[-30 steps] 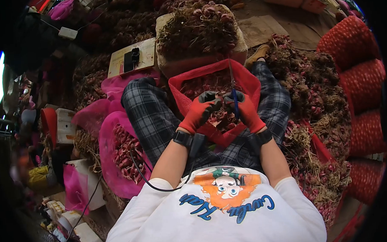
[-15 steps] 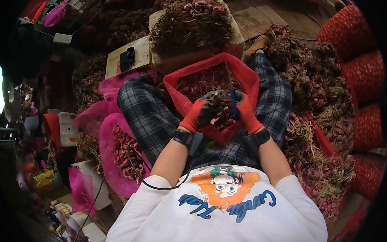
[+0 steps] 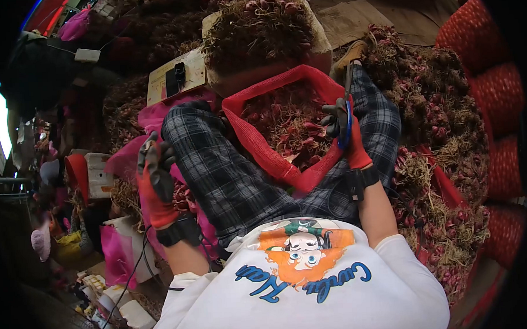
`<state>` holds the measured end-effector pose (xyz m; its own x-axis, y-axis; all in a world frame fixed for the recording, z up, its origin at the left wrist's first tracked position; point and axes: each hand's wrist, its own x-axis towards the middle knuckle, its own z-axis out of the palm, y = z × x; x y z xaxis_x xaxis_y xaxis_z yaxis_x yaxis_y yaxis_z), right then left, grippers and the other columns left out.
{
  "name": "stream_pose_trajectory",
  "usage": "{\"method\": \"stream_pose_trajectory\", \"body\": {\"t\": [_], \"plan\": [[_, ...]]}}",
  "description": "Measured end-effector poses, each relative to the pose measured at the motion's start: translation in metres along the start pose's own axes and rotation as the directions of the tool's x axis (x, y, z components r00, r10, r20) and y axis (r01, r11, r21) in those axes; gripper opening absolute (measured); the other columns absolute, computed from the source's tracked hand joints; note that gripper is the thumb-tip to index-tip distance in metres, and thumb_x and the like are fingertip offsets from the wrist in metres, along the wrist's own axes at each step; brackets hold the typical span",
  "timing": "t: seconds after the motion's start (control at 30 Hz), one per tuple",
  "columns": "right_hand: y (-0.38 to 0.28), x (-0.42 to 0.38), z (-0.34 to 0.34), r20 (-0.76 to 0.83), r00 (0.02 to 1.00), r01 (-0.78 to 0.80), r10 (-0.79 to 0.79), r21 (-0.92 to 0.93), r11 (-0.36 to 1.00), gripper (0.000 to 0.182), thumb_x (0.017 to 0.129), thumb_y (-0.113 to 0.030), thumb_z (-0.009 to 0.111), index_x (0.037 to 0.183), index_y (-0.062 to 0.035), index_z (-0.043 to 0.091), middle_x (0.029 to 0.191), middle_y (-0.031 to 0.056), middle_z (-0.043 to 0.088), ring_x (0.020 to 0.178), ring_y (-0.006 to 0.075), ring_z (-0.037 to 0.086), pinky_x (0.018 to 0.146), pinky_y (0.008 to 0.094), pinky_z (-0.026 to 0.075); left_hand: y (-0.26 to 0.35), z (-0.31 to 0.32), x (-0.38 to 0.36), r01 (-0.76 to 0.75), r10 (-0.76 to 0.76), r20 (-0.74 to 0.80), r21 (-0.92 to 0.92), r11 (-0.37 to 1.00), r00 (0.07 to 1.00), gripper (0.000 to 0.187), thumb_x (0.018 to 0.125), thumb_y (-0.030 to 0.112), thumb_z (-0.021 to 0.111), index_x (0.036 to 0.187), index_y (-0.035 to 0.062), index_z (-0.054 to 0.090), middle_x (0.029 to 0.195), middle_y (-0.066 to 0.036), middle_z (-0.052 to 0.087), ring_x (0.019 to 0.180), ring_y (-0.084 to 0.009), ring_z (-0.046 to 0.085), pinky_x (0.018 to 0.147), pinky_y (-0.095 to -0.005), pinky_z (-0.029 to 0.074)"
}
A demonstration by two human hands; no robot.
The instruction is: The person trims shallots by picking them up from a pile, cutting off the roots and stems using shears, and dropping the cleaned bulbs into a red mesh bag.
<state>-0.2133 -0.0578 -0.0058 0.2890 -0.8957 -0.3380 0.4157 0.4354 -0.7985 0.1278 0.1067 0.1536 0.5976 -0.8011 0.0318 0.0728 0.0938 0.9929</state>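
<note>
Shallots fill the red mesh sack between your knees: light, papery, bruisable; grip them by the bulb. Your right hand clasps blue-handled scissors; your left hand hangs half-open, empty.

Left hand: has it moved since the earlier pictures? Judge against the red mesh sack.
Yes. The left hand has swung away from the red mesh sack, outward past the knee, over the pink bag.

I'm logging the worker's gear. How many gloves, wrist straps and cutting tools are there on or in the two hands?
Red-and-grey work gloves: 2, left hand, right hand
Black wrist straps: 2, left, right
Blue-handled scissors: 1, in the right hand
Total: 5
</note>
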Motion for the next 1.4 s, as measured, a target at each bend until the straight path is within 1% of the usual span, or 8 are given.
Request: {"method": "stream_pose_trajectory", "body": {"t": [0.13,0.23,0.3,0.43,0.6,0.77,1.0,1.4], "plan": [[0.006,0.006,-0.006,-0.015,1.0,0.017,-0.018,-0.036,0.999,0.034,0.087,-0.029,0.063,0.106,-0.0005,0.059,0.073,0.0026,0.061,0.054,0.0046,0.053,0.048,0.0188,0.04,-0.026,-0.178,-0.02,0.387,-0.281,-0.27,0.73,0.563,0.921,0.04,0.09,0.024,0.057,0.123,0.0031,0.051,0.093,-0.007,0.056,0.08,-0.0116,0.054,0.072,-0.0265,0.046],[0.018,0.013,-0.019,-0.039,0.99,0.126,-0.137,-0.212,0.969,0.028,0.086,-0.02,0.063,0.107,-0.0016,0.06,0.08,0.0031,0.063,0.063,0.0059,0.057,0.054,0.0194,0.045,-0.06,-0.181,-0.047,0.117,0.206,-0.047,0.934,-0.338,0.977,0.035,0.088,0.02,0.06,0.118,0.0038,0.055,0.097,-0.01,0.056,0.083,-0.015,0.056,0.074,-0.0275,0.047],[0.031,0.025,-0.027,-0.103,0.936,0.277,-0.336,-0.371,0.887,0.026,0.086,-0.011,0.062,0.111,-0.0014,0.059,0.088,0.0029,0.063,0.072,0.0079,0.06,0.061,0.0206,0.05,-0.028,-0.081,-0.032,-0.065,0.385,-0.075,0.939,0.337,0.92,0.031,0.087,0.017,0.061,0.114,0.0021,0.057,0.104,-0.012,0.057,0.087,-0.0183,0.058,0.078,-0.0281,0.047],[0.025,0.023,-0.024,-0.109,0.949,0.29,-0.297,-0.07,0.954,0.023,0.085,-0.007,0.063,0.107,-0.0013,0.06,0.089,0.0026,0.064,0.074,0.0084,0.061,0.065,0.0202,0.05,-0.024,0.069,-0.001,-0.385,0.255,0.329,0.434,0.814,0.909,0.029,0.088,0.005,0.057,0.116,-0.002,0.055,0.108,-0.007,0.06,0.097,-0.0125,0.056,0.085,-0.0247,0.044],[0.026,0.021,-0.031,-0.136,0.947,0.279,-0.293,-0.111,0.954,0.021,0.085,-0.008,0.064,0.105,-0.0025,0.06,0.088,0.0016,0.064,0.072,0.0081,0.06,0.064,0.0206,0.049,-0.119,0.211,0.014,-0.718,-0.12,0.868,0.47,0.513,0.482,0.034,0.079,0.015,0.065,0.111,0.0066,0.058,0.109,-0.012,0.058,0.1,-0.0272,0.059,0.085,-0.0362,0.047],[0.038,0.024,-0.035,-0.178,0.944,0.264,-0.279,-0.101,0.959,0.023,0.083,-0.006,0.066,0.105,-0.0013,0.06,0.089,0.0014,0.063,0.077,0.0077,0.06,0.064,0.0208,0.049,-0.209,0.228,0.026,-0.779,-0.59,0.614,0.626,-0.041,0.524,0.055,0.068,0.034,0.072,0.115,0.0105,0.054,0.121,-0.018,0.051,0.109,-0.0331,0.054,0.09,-0.0402,0.045],[0.03,0.022,-0.02,-0.014,0.966,0.253,-0.258,-0.157,0.955,0.026,0.085,-0.008,0.064,0.109,-0.0013,0.058,0.09,0.0015,0.062,0.078,0.0074,0.059,0.065,0.0199,0.048,-0.178,0.154,0.054,0.402,-0.457,0.667,0.249,0.881,0.588,0.026,0.085,0.002,0.057,0.11,0.005,0.051,0.099,-0.003,0.058,0.086,-0.0101,0.057,0.078,-0.0237,0.047],[0.024,0.008,0.047,0.314,0.926,0.322,-0.209,-0.367,0.873,0.029,0.075,-0.004,0.062,0.104,-0.0037,0.057,0.087,0.0015,0.06,0.072,0.0082,0.055,0.056,0.0223,0.046,-0.169,0.144,0.02,-0.275,-0.182,0.703,0.484,0.831,0.687,0.046,0.068,-0.008,0.065,0.111,-0.0007,0.051,0.102,-0.007,0.06,0.095,-0.0139,0.055,0.085,-0.03,0.045]]}}
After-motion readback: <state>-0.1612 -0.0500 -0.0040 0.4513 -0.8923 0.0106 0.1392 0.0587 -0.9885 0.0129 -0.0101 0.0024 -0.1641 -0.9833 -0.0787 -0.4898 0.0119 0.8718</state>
